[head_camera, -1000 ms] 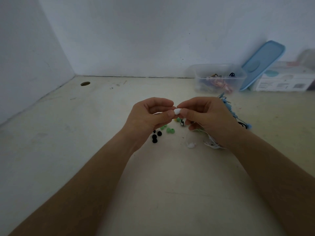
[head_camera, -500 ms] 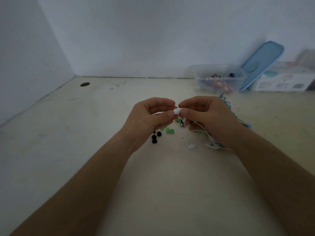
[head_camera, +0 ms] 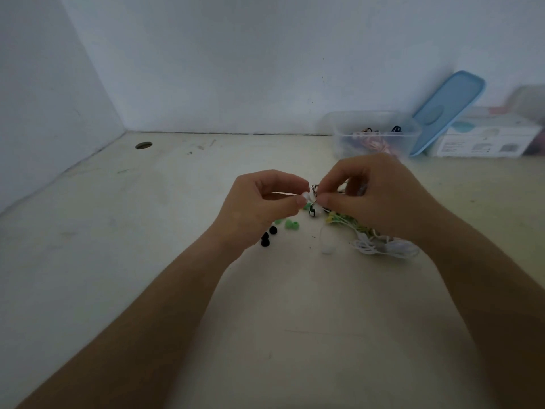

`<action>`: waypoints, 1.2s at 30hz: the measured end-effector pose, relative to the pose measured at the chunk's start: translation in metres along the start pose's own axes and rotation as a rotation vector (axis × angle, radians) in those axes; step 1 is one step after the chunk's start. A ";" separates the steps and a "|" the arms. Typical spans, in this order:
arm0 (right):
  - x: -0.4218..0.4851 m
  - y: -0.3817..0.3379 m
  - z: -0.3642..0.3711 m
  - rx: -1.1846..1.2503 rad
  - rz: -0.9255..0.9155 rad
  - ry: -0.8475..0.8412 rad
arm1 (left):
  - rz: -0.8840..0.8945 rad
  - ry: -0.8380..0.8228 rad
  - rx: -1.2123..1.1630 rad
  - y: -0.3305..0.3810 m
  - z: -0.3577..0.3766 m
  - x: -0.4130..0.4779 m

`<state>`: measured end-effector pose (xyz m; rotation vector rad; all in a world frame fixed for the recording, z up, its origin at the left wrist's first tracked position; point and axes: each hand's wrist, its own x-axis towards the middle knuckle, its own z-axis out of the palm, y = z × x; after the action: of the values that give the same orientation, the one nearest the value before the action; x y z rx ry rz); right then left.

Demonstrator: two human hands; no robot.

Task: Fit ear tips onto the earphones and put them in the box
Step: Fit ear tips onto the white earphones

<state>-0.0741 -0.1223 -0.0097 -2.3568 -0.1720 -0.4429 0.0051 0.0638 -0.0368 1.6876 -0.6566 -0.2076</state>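
R hand [head_camera: 374,199] now higher; yellow cables [head_camera: 348,221] newly in view beneath it; white cable bundle [head_camera: 386,246] more exposed

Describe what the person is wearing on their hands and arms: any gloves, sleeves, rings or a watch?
Nothing that shows. The left hand and right hand are bare, with no gloves and no rings or wristband visible. The left forearm and right forearm are uncovered down to the frame's bottom edge, so no sleeve is in view.

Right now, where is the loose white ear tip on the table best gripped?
Pinch the white ear tip across its rounded sides, coming from above; it lies free on the table, apart from the white cable bundle, so probably nothing blocks two fingertips.
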 end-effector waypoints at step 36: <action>0.003 0.019 0.033 0.451 0.147 0.125 | 0.104 0.094 0.517 -0.007 -0.017 0.007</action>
<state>-0.0576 -0.1134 -0.0432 -1.8792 -0.0328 -0.4278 0.0214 0.0752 -0.0382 2.1327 -0.7687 0.1288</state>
